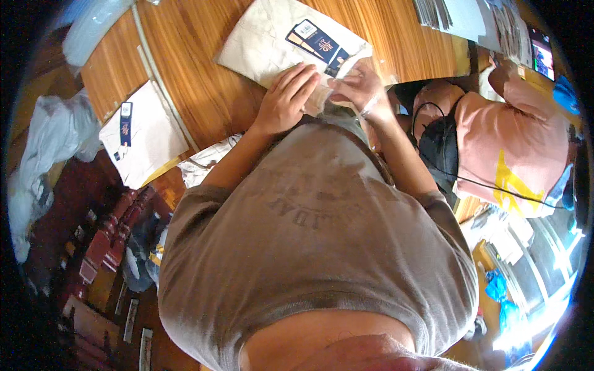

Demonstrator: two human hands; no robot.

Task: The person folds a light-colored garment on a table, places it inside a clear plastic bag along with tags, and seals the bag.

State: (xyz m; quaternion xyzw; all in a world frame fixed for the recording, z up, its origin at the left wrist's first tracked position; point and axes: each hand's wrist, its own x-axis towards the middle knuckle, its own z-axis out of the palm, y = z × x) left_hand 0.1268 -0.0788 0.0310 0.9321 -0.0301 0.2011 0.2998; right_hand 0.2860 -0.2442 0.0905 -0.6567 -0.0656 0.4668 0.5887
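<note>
A folded cream garment with a navy paper tag lies on the wooden table in front of me. My left hand rests on its near edge, fingers stretched out and lying flat. At the garment's near right corner, my right hand is closed, its fingers curled in. What those fingers pinch is hidden. Some see-through plastic film shows between my two hands, along the table's near edge.
Another folded cream garment with a navy tag lies to the left. Clear plastic bags sit at the far left of the table. Stacked sheets stand far right. A person in a pink shirt is close on my right.
</note>
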